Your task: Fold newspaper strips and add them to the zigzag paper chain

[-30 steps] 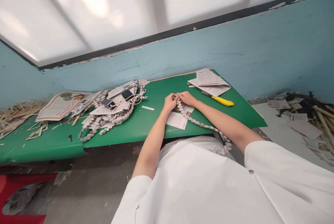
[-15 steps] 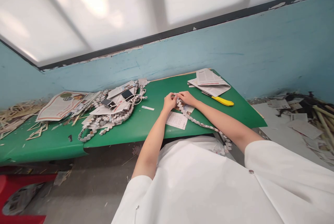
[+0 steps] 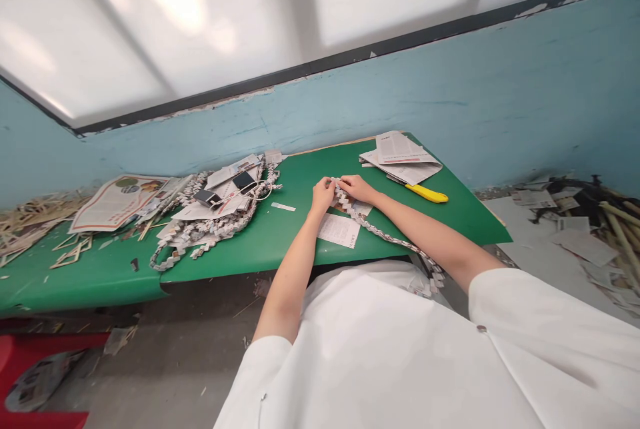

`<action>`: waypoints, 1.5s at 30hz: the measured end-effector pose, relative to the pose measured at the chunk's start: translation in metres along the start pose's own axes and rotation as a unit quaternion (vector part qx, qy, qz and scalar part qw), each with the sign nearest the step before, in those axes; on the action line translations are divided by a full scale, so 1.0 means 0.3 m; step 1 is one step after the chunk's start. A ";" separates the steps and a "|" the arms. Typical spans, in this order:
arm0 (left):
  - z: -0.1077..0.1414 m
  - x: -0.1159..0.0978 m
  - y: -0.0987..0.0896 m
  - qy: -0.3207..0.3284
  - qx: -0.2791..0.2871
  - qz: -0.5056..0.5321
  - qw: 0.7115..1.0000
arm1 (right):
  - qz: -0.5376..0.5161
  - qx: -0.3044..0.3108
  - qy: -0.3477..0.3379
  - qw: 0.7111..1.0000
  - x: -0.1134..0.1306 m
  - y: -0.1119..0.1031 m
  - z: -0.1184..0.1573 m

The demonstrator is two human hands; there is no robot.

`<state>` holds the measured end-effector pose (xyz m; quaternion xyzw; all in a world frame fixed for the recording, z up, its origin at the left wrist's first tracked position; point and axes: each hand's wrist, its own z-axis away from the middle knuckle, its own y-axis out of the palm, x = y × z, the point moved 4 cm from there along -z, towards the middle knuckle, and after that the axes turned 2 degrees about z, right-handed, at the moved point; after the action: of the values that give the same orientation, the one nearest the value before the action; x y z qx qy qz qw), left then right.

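Observation:
A long zigzag chain of folded newspaper (image 3: pixel 376 232) runs from between my hands down over the table's front edge toward my lap. My left hand (image 3: pixel 324 193) pinches the chain's far end from the left. Fingers closed on the same end, my right hand (image 3: pixel 356 187) meets it from the other side; the fingertips nearly touch. The exact fold between the fingers is too small to make out. Beneath the chain lies a printed piece of newspaper (image 3: pixel 339 230) on the green tabletop (image 3: pixel 300 166). A narrow paper strip (image 3: pixel 283 206) rests left of my left hand.
A yellow-handled cutter (image 3: pixel 427 193) lies by folded newspapers (image 3: pixel 407 157) at the right. On the left are a heap of folded-paper chains (image 3: pixel 220 228), black devices with a white cable (image 3: pixel 244 181), a newspaper sheet (image 3: pixel 117 201) and thin wooden sticks (image 3: pixel 75 249). A red stool (image 3: pixel 47 342) stands below.
My hands have barely moved; the fingers shift slightly at the chain's end, and the chain near them turns a little. Everything else stays in place.

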<state>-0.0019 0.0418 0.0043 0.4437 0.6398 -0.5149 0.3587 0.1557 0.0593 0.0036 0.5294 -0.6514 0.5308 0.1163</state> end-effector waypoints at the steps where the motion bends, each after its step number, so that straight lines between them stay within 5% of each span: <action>1: 0.001 -0.004 -0.001 0.000 -0.001 0.001 1.000 | 0.002 0.000 -0.001 1.000 0.001 0.000 0.000; 17: 0.003 -0.013 -0.013 0.000 -0.021 -0.014 1.000 | -0.053 0.023 0.014 0.998 0.016 -0.004 0.010; 45: -0.017 0.030 -0.019 -0.027 -0.039 -0.029 0.998 | 0.024 0.005 -0.013 1.000 -0.008 0.008 -0.008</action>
<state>-0.0104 0.0483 -0.0007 0.3963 0.6620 -0.5119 0.3777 0.1538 0.0625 0.0015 0.5208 -0.6627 0.5302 0.0924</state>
